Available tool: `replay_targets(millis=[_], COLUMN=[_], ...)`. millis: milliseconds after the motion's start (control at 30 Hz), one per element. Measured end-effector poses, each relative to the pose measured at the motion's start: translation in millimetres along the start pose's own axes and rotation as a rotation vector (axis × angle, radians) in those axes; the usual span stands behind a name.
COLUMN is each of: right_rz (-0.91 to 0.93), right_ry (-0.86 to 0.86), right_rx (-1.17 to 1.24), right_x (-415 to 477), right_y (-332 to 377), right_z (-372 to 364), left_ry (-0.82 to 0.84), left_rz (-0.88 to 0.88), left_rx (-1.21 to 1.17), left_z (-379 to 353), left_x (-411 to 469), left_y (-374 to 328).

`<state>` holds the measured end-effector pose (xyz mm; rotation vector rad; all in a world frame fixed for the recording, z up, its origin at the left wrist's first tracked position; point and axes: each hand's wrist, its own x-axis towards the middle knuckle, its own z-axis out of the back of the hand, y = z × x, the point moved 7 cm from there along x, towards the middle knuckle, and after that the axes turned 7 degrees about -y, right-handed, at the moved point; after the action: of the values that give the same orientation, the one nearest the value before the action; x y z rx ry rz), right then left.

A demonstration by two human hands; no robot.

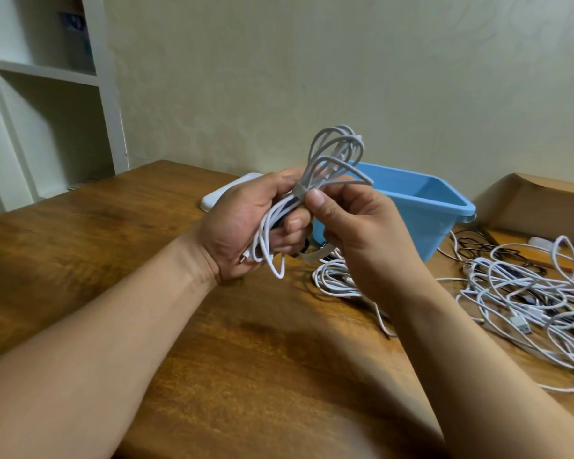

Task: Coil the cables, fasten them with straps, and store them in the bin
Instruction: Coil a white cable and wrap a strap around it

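A coiled white cable (340,150) is held up above the wooden table (146,246). My left hand (246,223) grips the coil around its middle, with loops sticking out above and below the fist. A pale strap (299,190) is wrapped around the coil's waist. My right hand (355,223) pinches that strap with thumb and fingers. Behind the hands stands the blue plastic bin (424,207); its visible inside holds nothing. A second white cable bundle (335,276) lies on the table under my right hand.
A tangle of loose white and dark cables (527,293) is spread over the table's right side. A white flat device (229,190) lies behind my left hand. A cardboard box (544,203) stands at the far right, a white shelf unit (47,94) at the left.
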<state>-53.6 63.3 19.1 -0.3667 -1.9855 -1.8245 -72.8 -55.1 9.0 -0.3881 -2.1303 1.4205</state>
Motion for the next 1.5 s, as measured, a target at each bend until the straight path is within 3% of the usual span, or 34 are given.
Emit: replay_targets(millis=[133, 267, 467, 700, 967, 1067, 1200, 1500], right_rz=[0.033, 0.111, 0.058, -0.114, -0.149, -0.071, 0.038, 0.098], right_ry=[-0.02, -0.179, -0.362, -0.462, -0.391, -0.308, -0.286, -0.241], right_rx=[-0.02, -0.152, -0.222, -0.066, -0.084, -0.256, -0.386, -0.329], right_x=[-0.5, 2.7, 1.8, -1.1, 3.4, 7.8, 10.8, 13.1], right_y=[0.9, 2.5, -6.2, -20.3, -21.0, -13.0, -6.1, -9.4], right_z=[0.4, 12.6, 21.6, 21.9, 24.8, 27.1, 32.7, 33.1], left_ry=[-0.098, -0.322, -0.452, -0.578, -0.623, -0.613, -0.468, -0.395], left_rz=[-0.028, -0.232, -0.61, -0.729, -0.682, -0.458, -0.222, -0.132], left_rx=[0.085, 0.25, 1.105, 1.363, 1.316, 1.055, 0.621, 0.356], left_z=[1.5, 18.8, -4.5, -12.6, -1.6, 15.5, 22.4, 20.7], left_x=[2.4, 2.7, -10.3, -9.8, -6.5, 0.5, 5.2, 6.0], left_y=[0.3, -10.6, -16.3, -20.7, -18.0, -12.3, -2.0, 3.2])
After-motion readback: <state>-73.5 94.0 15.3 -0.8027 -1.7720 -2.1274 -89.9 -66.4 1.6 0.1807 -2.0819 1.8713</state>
